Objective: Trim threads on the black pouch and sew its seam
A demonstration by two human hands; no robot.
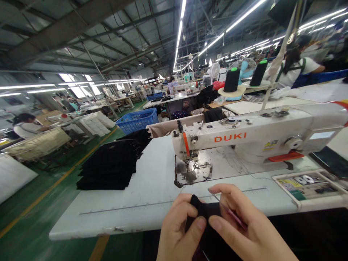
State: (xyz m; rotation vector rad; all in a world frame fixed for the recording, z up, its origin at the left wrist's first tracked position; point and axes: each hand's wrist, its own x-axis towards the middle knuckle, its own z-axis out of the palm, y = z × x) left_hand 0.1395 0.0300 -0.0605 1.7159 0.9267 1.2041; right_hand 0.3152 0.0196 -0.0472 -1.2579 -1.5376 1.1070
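Note:
My left hand (178,226) and my right hand (244,224) both pinch a small piece of black fabric (206,210) at the near edge of the white sewing table (130,203). The right hand also holds a thin pink-handled tool (231,214) across its fingers. Just beyond the hands stands a white sewing machine (258,136) marked DUKI, with its needle and presser foot (190,166) over a metal plate.
A stack of black fabric pieces (111,165) lies at the table's left. A tray with bobbins and small parts (307,185) sits at the right. Black thread cones (232,80) stand behind the machine. A blue basket (137,120), other tables and seated workers fill the hall.

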